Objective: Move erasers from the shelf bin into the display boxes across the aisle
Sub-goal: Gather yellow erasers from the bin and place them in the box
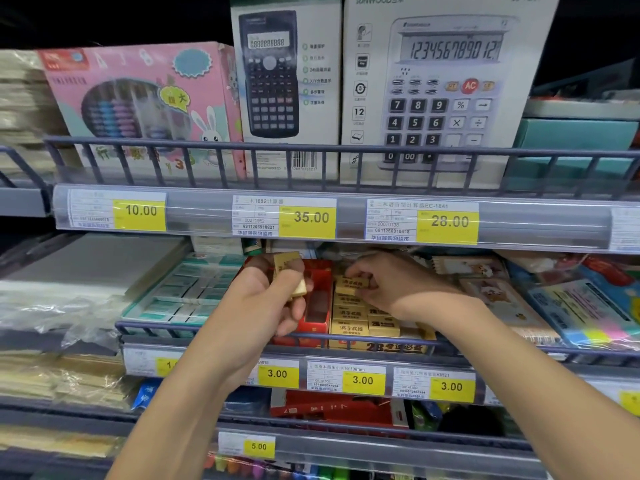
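Erasers, small tan paper-wrapped blocks [348,315], lie rowed under the right hand [391,284], which pinches one; the left hand [268,299] holds several.

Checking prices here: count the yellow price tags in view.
9: three on the top rail, five on the middle, one lower. Arms may hide more.

2 calculator boxes [446,81], 2 hands [263,292].

Two bare forearms, left grip [273,299] and right grip [398,289] ungloved, no sleeves, rings or watch
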Available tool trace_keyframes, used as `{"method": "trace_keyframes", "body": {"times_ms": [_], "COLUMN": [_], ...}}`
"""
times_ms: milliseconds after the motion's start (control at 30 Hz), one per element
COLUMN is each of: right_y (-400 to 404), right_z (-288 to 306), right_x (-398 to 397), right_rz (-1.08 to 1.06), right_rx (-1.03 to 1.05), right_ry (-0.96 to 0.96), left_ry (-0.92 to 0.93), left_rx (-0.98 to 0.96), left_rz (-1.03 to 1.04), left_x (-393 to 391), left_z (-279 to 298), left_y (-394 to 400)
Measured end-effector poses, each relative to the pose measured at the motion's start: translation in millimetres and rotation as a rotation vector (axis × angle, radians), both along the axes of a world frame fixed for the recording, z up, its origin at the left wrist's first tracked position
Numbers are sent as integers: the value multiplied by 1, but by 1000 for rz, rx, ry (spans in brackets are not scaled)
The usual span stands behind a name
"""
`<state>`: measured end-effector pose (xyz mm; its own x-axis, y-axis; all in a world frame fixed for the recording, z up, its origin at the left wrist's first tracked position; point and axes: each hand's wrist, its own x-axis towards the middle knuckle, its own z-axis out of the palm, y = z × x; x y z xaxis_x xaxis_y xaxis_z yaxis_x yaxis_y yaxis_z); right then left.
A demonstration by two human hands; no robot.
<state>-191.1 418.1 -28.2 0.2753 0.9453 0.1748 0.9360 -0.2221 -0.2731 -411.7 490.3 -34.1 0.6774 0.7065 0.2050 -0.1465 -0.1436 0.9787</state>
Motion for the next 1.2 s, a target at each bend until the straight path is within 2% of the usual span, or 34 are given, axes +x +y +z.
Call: {"method": "trace_keyframes", "body": {"times_ms": [400, 467, 567, 633, 867, 1067, 1200], "right_y": [4, -2, -21, -32, -39, -50, -58], "right_z": [0, 4, 15, 19, 10, 13, 15], "right_x": [-1, -7, -27, -41, -65, -57, -50], "right_rz": [14, 32, 217, 313, 259, 247, 221], "right_rx": [6, 71, 199, 251, 456, 446, 413], "right_ry": [-10, 133, 621, 731, 757, 848, 818], "left_ry": [19, 21, -4, -38, -83, -117, -34], "left_rx": [34, 33, 2, -27, -73, -157, -27], "left_rz": [-24, -38, -58, -68, -45, -35, -62], "left_x": [-3, -2, 2, 5, 15, 8, 4], "left_z": [-6, -7, -8, -10, -11, -10, -4], "left_y": [2, 1, -1, -3, -13, -12, -12]}}
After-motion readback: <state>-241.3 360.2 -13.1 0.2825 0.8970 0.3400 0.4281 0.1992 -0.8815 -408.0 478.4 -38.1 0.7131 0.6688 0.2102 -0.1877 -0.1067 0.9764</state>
